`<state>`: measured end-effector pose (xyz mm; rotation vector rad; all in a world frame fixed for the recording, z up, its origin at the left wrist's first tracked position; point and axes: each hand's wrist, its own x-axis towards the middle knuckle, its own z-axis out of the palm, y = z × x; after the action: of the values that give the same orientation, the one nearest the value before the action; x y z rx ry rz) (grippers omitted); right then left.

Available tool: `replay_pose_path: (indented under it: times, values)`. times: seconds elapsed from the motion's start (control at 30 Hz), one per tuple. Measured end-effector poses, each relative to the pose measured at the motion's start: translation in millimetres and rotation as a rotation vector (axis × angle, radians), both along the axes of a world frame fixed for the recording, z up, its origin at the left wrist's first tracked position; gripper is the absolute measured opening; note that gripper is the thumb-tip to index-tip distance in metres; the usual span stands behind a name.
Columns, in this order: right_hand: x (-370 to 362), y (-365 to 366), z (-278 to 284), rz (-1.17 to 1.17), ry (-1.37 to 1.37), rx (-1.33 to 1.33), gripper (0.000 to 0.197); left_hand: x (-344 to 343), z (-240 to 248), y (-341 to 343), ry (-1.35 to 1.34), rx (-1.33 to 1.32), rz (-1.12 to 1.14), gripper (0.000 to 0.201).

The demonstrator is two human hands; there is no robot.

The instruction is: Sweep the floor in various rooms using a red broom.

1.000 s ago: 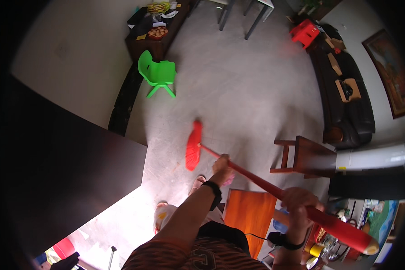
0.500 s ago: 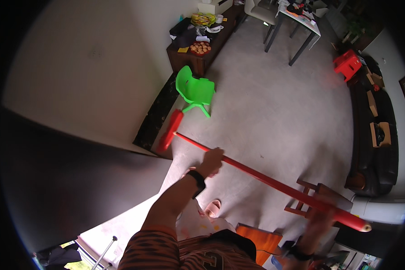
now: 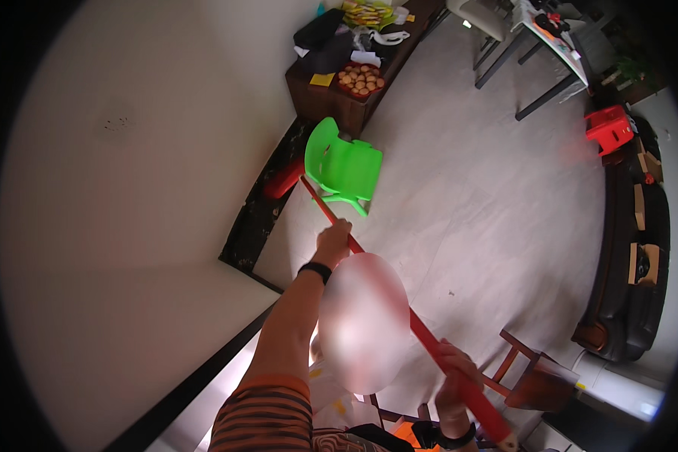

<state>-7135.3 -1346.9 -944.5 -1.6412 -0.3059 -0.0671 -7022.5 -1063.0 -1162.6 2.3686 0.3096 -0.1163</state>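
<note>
A long red pole (image 3: 429, 339) slants from the chair's side down to the lower right. At its far end is a thick red bar-shaped head (image 3: 285, 178), close to the wall base; its exact kind I cannot tell. My left hand (image 3: 334, 242) is wrapped round the thinner upper part of the pole. Lower down, my right hand (image 3: 458, 377) grips the thicker part, near its pale-tipped near end. A pale blurred oval covers the floor and part of the pole between my hands. Beside the head stands a green plastic chair (image 3: 350, 172), partly overlapping it.
A dark wooden cabinet (image 3: 316, 98) bearing packages and a red dish of round items stands behind the chair. A table (image 3: 554, 53) is at the far right. A red stool (image 3: 610, 129), a dark sofa (image 3: 618, 301) and a wooden stool (image 3: 539, 380) line the right side.
The pole has swung steeper, its head moving up toward the wall base beside the green chair. My right hand has come left and inward; my left hand has moved slightly up and left. The view has shifted.
</note>
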Motion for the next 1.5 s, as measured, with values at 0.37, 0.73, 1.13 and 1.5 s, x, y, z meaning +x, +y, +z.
replay_pose_path:
  times: [0.37, 0.73, 1.13, 1.5]
  values:
    - [44.5, -30.7, 56.3, -0.120, 0.289, -0.160, 0.015, -69.0, -2.0, -28.3, 0.383, 0.155, -0.204, 0.014]
    - [17.4, -138.0, 196.9, -0.597, -0.360, -0.571, 0.041, 0.5, 77.3, -277.6, -0.176, -0.272, -0.422, 0.008]
    - [111.8, -121.8, 87.3, 0.048, 0.049, -2.125, 0.032, 52.1, 139.2, -324.3, -0.086, -0.271, -0.707, 0.010]
    - [226.1, -174.5, -39.2, 0.168, 0.649, -1.894, 0.020, 215.3, -64.6, 99.8, 0.421, -0.034, 0.587, 0.063]
